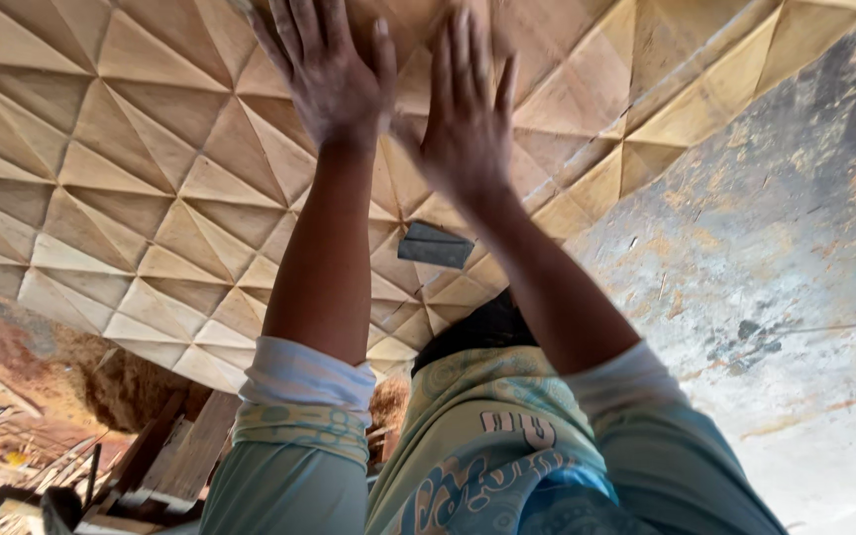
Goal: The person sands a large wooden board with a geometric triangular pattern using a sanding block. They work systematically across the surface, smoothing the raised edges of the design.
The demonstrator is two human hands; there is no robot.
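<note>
Hands lie flat, fingers spread: left hand (334, 74) and right hand (468, 114) press side by side on the carved wooden panel (131, 178) at top centre, each grip open and holding nothing. Faceted triangles already cover the panel across the frame's left and middle. A small grey block (435, 246) rests on it below the right wrist.

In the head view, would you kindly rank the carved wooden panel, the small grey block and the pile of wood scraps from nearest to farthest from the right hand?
1. Carved wooden panel: directly under the right hand.
2. Small grey block: lying on the panel, below the wrist.
3. Pile of wood scraps: far off at the lower left.
</note>
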